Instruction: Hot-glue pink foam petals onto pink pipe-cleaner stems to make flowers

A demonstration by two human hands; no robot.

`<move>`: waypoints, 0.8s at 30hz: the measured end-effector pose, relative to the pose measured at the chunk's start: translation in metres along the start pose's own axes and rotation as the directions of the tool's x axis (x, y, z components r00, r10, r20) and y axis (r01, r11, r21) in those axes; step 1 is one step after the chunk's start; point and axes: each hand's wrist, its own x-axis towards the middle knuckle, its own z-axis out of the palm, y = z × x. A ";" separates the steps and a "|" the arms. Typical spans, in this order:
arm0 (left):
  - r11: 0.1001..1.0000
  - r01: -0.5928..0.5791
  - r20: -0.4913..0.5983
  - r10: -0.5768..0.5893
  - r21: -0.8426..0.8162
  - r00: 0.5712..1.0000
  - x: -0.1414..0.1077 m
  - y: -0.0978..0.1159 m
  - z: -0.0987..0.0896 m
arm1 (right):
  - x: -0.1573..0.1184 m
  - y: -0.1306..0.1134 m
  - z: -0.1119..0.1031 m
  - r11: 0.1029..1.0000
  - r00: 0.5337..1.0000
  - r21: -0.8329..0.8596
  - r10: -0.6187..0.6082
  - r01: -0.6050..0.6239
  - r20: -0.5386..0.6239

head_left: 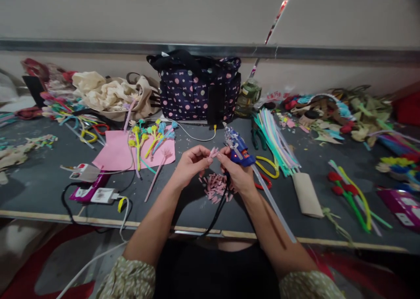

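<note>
My left hand (194,162) is closed in a pinch on a small bunch of pink pieces (213,152) that stick up between the fingertips. My right hand (234,168) meets it from the other side, thumb and finger pressed at the same bunch. A blue hot glue gun (239,148) sits in the right hand, nozzle pointing away, its handle mostly hidden by the hand. Its long clear glue stick (274,203) reaches back over the right forearm. Beneath both hands lies a loose pile of small pink pieces (216,187) on the dark table.
Pipe-cleaner flowers (151,137) lie on a pink sheet (110,148) to the left, near plugged chargers (103,195). A dotted bag (187,89) stands behind. Pliers (258,135), scissors (271,168), a bundle of pipe cleaners (275,141) and red flowers (343,187) lie on the right.
</note>
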 end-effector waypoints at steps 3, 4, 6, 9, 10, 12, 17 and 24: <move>0.998 -0.016 -0.026 0.017 0.056 1.000 0.000 -0.002 0.000 | 0.000 0.001 0.000 1.000 1.000 -0.019 -0.007 0.007 -0.014; 0.997 -0.023 -0.034 0.025 0.077 0.999 0.001 -0.002 0.000 | 0.000 0.001 0.000 1.000 1.000 -0.021 -0.011 0.011 -0.017; 0.992 -0.037 -0.047 0.043 0.123 0.998 0.001 -0.003 0.000 | 0.000 0.000 0.001 0.999 0.999 -0.029 -0.019 0.018 -0.027; 0.981 -0.057 -0.057 0.069 0.184 0.996 0.001 -0.003 0.001 | 0.000 -0.003 0.001 0.998 1.000 -0.066 -0.023 0.021 -0.022; 0.978 -0.062 -0.060 0.075 0.197 0.995 0.001 -0.003 0.002 | 0.000 -0.004 0.001 0.996 1.000 -0.084 -0.026 0.025 -0.017; 0.975 -0.071 -0.065 0.086 0.209 0.994 0.001 -0.002 0.003 | -0.001 -0.007 0.002 0.993 0.999 -0.113 -0.039 0.038 -0.004; 0.968 -0.081 -0.089 0.105 0.236 0.990 0.001 -0.002 0.005 | -0.003 -0.009 0.005 0.981 0.991 -0.141 -0.135 0.133 -0.002; 0.989 -0.055 -0.124 0.072 0.134 0.990 0.004 -0.007 0.002 | -0.004 -0.013 0.004 0.979 0.990 -0.171 -0.126 0.113 -0.064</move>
